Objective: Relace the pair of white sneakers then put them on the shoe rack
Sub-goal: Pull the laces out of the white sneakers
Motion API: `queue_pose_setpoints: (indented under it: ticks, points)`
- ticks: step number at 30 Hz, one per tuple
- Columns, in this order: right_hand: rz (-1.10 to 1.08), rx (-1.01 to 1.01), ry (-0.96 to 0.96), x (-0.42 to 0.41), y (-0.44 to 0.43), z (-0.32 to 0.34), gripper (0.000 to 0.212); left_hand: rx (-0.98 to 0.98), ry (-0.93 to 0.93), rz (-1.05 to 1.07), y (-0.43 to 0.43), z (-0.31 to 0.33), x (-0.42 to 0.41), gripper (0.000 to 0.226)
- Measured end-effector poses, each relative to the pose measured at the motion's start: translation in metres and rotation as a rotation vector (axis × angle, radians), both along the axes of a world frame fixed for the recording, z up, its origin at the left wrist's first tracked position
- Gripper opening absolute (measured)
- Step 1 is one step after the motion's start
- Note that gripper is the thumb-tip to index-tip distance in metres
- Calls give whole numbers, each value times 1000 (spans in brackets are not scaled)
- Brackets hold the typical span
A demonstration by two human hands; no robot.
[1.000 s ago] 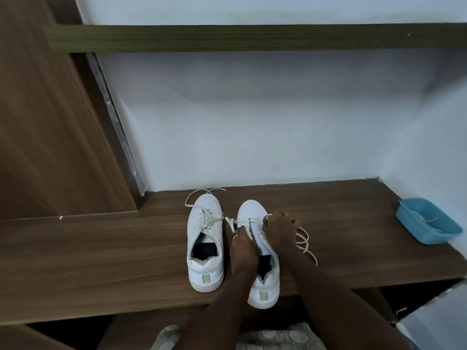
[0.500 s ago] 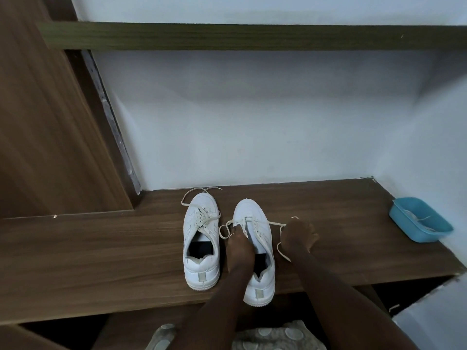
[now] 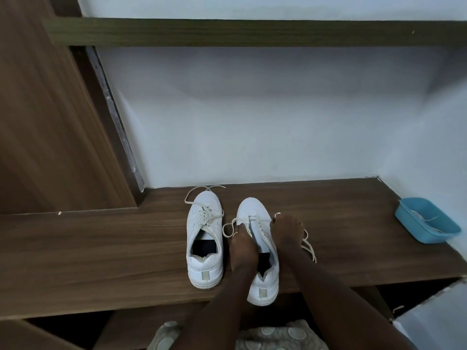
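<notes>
White pair, mid-lacing: the right-hand sneaker (image 3: 252, 208) lies toe to the wall and heel at the near edge of the wooden surface (image 3: 101, 248), its long axis running straight away from the person at work on it. Its lace (image 3: 262, 218) crosses the lowest eyelets, square to that axis, and both hands are on it. The left hand (image 3: 243, 245) comes down over the tongue, fingers (image 3: 239, 227) curled and apparently pinching the lace at the left eyelet row, where a slack loop spills between the two shoes. The right hand (image 3: 286, 232) sits against the shoe's right flank, its fingers clenched round the other end, whose loose tail trails on the surface just beside the wrist. The unthreaded eyelets lie on the person's side of both sets of fingers, so the next threading looks set to run back along the shoe toward the heel, each hand about equally near its own row. The other sneaker (image 3: 204, 238) stands just beside on the left, parallel, partly laced, its ends straggling past the toe. Well apart, at the surface's right end, sits a blue tray (image 3: 427, 223) holding something pale, too small to tell. Behind rises a bare white wall (image 3: 252, 122) under a dark wooden shelf (image 3: 252, 31); a wooden panel (image 3: 50, 122) closes the left side.
</notes>
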State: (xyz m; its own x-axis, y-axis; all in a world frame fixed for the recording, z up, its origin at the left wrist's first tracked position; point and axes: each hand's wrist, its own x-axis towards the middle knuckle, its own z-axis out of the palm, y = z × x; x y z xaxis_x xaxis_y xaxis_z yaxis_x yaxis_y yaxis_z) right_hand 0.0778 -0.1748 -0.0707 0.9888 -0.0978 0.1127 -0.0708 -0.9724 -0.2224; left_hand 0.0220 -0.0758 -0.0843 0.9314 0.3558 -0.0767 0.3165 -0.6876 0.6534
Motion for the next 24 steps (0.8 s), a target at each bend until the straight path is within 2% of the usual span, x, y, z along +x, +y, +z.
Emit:
queue_pose_setpoints:
  ticks: [6,10,12,19,24]
  points:
    - [-301,114,66,-5,-27,-4,27,29,9,-15,0,0,-2,49]
    - [-353,130,180,-5,-34,-7,30,42,8,-8,0,2,-2,49]
    - [-320,95,186,-5,-28,-6,28,37,10,-11,-1,1,-2,49]
    - [71,14,56,7,9,1,26,-2,25,-10,0,6,-4,51]
    - [65,-5,6,6,9,-1,25,1,-7,-4,0,5,-5,48]
